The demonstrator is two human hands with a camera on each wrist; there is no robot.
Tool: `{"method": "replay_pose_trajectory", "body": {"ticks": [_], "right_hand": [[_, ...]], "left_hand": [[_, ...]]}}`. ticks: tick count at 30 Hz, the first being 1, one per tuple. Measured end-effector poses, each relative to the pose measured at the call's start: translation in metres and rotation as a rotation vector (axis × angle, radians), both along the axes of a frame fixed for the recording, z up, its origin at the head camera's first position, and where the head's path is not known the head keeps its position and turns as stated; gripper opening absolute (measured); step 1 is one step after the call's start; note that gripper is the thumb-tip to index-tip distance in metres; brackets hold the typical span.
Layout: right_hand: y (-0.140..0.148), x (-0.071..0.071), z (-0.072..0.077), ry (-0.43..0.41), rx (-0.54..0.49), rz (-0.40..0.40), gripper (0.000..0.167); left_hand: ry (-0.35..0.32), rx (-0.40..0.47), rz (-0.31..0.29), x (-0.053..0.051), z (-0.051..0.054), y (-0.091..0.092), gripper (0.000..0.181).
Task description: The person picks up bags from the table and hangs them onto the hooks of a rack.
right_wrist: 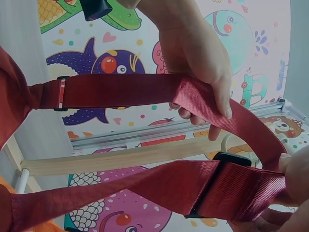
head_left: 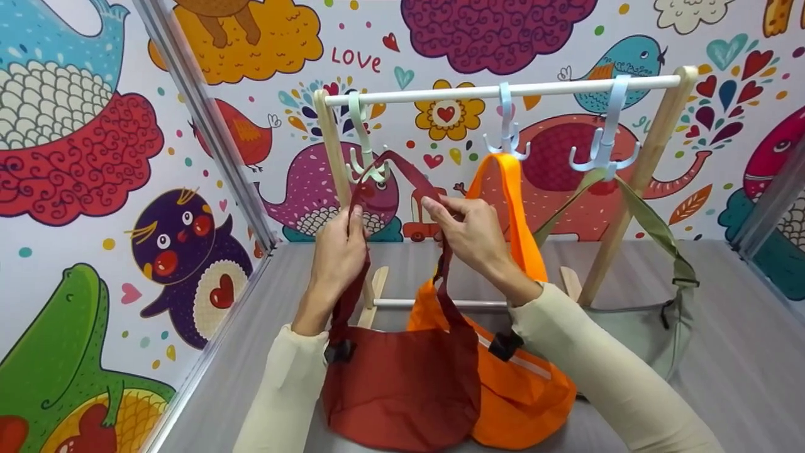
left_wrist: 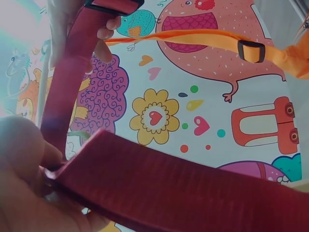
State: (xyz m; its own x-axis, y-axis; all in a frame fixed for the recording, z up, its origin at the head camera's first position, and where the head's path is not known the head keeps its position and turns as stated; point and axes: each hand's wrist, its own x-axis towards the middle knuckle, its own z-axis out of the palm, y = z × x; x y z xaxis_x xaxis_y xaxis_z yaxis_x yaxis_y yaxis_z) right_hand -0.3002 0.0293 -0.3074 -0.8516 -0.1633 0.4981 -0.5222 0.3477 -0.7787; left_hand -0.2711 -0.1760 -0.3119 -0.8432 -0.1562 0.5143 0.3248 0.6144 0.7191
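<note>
A dark red shoulder bag (head_left: 402,384) hangs by its strap (head_left: 412,173) between both hands. My left hand (head_left: 339,251) grips the strap's left side, thumb up. On the other side my right hand (head_left: 475,233) pinches the strap, close to its black buckle (right_wrist: 207,188) in the right wrist view. The top loop of the strap lies against a pale green multi-prong hook (head_left: 358,129); whether it sits over a prong I cannot tell. Behind the red bag, an orange bag (head_left: 525,402) hangs by its strap from a pale blue hook (head_left: 505,116).
A rack with a white rail (head_left: 427,95) and wooden posts (head_left: 607,251) stands on the grey surface (head_left: 245,352). At its right, a grey-green bag (head_left: 641,333) hangs from another blue hook (head_left: 608,141). Printed cartoon panels (head_left: 453,38) close off the back and sides.
</note>
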Motion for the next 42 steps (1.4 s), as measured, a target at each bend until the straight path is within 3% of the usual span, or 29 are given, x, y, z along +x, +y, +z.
{"method": "replay_pose_trajectory", "body": {"ticks": [19,32,38,42], "right_hand": [[-0.006,-0.014,0.000,-0.118,-0.020,0.078,0.040],[-0.004,-0.016,-0.005,-0.167,-0.004,0.103,0.043],[-0.004,-0.018,-0.010,-0.180,0.002,0.113,0.043],[-0.007,-0.021,-0.014,-0.187,0.008,0.123,0.039]], "left_hand": [[0.005,-0.034,0.001,-0.005,-0.002,0.000,0.036],[-0.052,-0.036,-0.017,-0.005,-0.005,0.003,0.034],[-0.056,-0.071,-0.016,-0.006,-0.012,0.003,0.034],[-0.098,-0.053,-0.019,-0.006,-0.018,0.002,0.033]]}}
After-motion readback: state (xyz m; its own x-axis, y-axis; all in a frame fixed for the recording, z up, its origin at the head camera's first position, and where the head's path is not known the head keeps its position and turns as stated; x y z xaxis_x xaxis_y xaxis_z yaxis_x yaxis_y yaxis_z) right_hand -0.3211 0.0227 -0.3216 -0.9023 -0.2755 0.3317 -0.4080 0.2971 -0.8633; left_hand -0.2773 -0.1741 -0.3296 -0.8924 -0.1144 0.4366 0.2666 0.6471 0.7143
